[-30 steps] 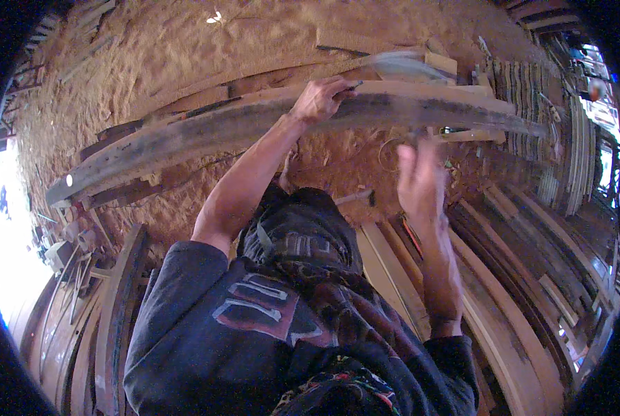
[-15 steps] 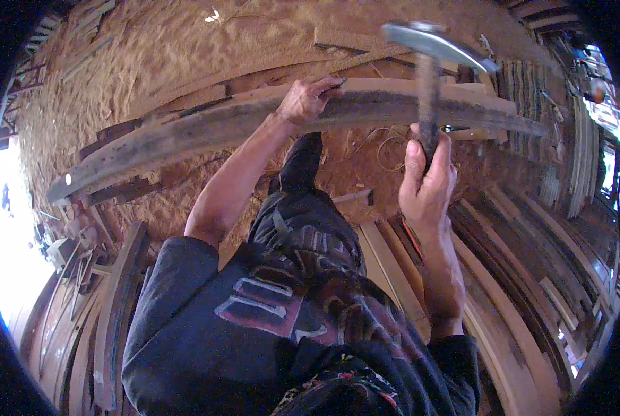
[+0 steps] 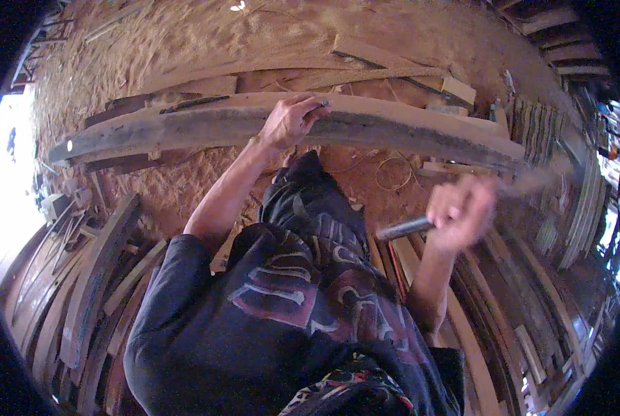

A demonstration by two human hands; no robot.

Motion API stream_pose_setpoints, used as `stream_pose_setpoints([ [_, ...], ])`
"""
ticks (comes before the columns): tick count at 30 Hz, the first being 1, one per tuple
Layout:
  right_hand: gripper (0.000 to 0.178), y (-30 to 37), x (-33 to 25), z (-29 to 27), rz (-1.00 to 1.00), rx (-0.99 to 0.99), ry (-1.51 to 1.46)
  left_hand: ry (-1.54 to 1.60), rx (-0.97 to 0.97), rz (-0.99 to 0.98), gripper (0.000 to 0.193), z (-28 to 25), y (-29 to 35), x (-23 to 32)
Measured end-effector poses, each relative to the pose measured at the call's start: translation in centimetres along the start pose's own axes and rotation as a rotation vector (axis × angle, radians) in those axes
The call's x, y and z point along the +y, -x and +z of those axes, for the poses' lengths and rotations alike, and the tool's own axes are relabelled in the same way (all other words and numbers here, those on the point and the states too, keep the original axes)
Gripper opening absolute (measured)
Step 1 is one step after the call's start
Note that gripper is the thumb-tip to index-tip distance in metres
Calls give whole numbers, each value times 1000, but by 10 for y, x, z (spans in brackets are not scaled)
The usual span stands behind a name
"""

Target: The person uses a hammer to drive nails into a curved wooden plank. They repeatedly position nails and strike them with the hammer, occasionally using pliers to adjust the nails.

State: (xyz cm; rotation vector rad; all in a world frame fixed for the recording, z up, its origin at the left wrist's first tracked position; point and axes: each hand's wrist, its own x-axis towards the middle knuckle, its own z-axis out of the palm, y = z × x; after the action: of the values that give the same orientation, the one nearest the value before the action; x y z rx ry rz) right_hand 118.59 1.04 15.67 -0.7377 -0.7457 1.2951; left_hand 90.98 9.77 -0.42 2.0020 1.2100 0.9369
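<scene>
A long timber beam (image 3: 206, 128) with a dark near face lies across the far side. Over its middle, my left hand (image 3: 286, 123) is closed around a short metal piece (image 3: 324, 103); only its small grey end shows between the fingers, so its kind cannot be told. My right hand (image 3: 462, 211) is raised out to the right, gripping a hammer (image 3: 410, 227) by its handle. The dark handle end sticks out to the left of the fist, and the head end is smeared by motion toward the right. The hammer is well apart from the beam's middle.
Planks and offcuts (image 3: 386, 61) lie behind the beam on sawdust-covered ground (image 3: 185, 41). A dark thin bar (image 3: 193, 104) rests along the beam's top. Stacked boards stand at left (image 3: 102, 277) and right (image 3: 504, 305) of me. A wire loop (image 3: 393, 173) lies just before the beam.
My right hand has swung the hammer from upright to sideways, lower and to the right. My left hand still grips the metal piece on the beam; the whole view has shifted somewhat.
</scene>
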Motion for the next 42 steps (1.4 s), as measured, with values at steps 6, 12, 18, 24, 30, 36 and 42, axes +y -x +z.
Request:
stream_pose_setpoints([
  [6,4,-24,-96,98,-372,-472,-392,-80,-116,-89,17,-14,-13,19],
  [12,16,-49,-101,131,-662,-833,-529,-89,-81,-89,17,-4,-24,27],
  [18,15,-57,-104,110,-600,-811,-563,-145,134,-253,15,7,3,33],
  [24,16,-56,-118,99,-606,-775,-619,-134,85,-272,14,7,-11,42],
  [30,13,-43,-126,51,-321,-751,-750,-191,100,-305,15,-5,-5,50],
  [36,20,-96,-118,109,98,-925,-638,-153,378,-385,16,18,8,43],
  [42,19,-90,-112,126,-65,-665,-585,-312,248,-317,22,7,2,38],
])
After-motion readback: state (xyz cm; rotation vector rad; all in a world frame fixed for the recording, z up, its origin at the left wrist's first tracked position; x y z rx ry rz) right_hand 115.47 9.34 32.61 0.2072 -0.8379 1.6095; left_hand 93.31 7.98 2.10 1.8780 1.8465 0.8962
